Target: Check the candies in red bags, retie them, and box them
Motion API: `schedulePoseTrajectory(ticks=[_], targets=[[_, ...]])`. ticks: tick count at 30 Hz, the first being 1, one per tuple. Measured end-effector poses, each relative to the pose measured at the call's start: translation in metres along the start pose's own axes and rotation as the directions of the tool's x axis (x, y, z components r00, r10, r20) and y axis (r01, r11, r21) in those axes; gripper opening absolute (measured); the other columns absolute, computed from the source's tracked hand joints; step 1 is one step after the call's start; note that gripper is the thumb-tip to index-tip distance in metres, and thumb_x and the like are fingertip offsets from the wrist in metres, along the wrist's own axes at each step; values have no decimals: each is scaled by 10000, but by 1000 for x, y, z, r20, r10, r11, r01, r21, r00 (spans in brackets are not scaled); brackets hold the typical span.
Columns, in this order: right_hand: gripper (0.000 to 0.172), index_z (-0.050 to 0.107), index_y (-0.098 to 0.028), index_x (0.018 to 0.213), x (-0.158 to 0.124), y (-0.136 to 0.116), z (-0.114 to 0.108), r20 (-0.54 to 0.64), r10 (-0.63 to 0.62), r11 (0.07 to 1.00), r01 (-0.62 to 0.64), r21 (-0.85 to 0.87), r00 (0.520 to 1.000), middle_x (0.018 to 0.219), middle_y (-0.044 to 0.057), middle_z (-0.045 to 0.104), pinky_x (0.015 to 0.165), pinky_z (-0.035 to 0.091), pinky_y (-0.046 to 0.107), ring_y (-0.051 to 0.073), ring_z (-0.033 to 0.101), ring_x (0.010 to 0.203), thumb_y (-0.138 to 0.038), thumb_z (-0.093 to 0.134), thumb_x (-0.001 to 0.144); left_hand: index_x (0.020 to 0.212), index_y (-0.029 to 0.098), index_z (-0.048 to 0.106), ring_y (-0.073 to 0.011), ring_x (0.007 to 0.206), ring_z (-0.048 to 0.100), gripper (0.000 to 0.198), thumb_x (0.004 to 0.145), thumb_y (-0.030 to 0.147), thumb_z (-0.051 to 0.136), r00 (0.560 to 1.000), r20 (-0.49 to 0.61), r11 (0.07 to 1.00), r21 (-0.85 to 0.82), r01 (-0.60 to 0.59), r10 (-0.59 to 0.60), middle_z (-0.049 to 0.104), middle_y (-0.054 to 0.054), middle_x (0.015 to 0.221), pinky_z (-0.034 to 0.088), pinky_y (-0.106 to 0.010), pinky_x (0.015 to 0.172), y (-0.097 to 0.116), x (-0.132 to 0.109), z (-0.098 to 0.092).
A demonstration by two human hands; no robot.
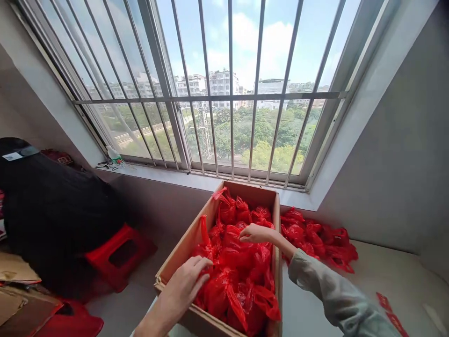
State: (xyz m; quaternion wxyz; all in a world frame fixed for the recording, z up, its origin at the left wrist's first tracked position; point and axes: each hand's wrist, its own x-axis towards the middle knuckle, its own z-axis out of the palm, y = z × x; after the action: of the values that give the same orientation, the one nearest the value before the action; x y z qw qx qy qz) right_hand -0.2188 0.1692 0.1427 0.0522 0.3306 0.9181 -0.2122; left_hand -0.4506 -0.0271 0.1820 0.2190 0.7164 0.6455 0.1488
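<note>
Resting flat & open, L hand (185,286) lies on red bags (242,276) filling box (252,191) nr brim; R hand (256,233) curled inside, grip unclear; spare pile (315,241) just right of box.

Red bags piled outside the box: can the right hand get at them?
Probably yes: the right hand sits just inside the cardboard box, and only its low side wall stands before the loose pile.

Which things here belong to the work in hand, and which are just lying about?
In use: box; red bags in it, touched by left hand and right hand; likely the bag pile beside it.
Lying about: stool; black bundle; bottle; cardboard.
</note>
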Motion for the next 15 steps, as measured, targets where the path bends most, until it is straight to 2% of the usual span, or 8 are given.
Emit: schedulePoseTrajectory(ticks=[3, 6, 11, 15], targets=[[301, 599, -164, 1197, 36, 7, -33, -82, 157, 988, -157, 12, 984, 1206, 87, 620, 875, 547, 414, 209, 631, 1028, -339, 579, 954, 987, 205, 669, -255, 1032, 605, 235, 890, 166, 458, 999, -39, 998, 57, 32, -30, 662, -88, 1067, 455, -386, 949, -22, 26, 16], [355, 567, -168, 1254, 77, 10, -48, -157, 306, 952, -305, 27, 939, 1261, 98, 589, 895, 539, 439, 229, 615, 1073, -342, 590, 946, 930, 167, 654, -267, 1009, 608, 240, 893, 125, 420, 999, -19, 997, 56, 50, -49, 656, -118, 1026, 459, -413, 925, -40, 29, 35], [367, 560, -164, 1263, 118, 7, -37, -177, 453, 890, -455, 34, 874, 1261, 100, 587, 889, 542, 441, 230, 617, 1068, -341, 595, 943, 862, 192, 632, -229, 925, 627, 243, 924, 140, 403, 999, 22, 999, 16, 38, -39, 665, -77, 957, 483, -371, 862, -51, 24, 45], [354, 568, -160, 1249, 126, 17, -25, -142, 494, 867, -498, 7, 858, 1240, 97, 598, 880, 545, 435, 223, 623, 1051, -342, 591, 946, 889, 206, 636, -223, 938, 634, 227, 926, 155, 419, 999, 32, 997, -71, 16, -13, 671, -64, 971, 488, -368, 883, -39, 30, 40]])
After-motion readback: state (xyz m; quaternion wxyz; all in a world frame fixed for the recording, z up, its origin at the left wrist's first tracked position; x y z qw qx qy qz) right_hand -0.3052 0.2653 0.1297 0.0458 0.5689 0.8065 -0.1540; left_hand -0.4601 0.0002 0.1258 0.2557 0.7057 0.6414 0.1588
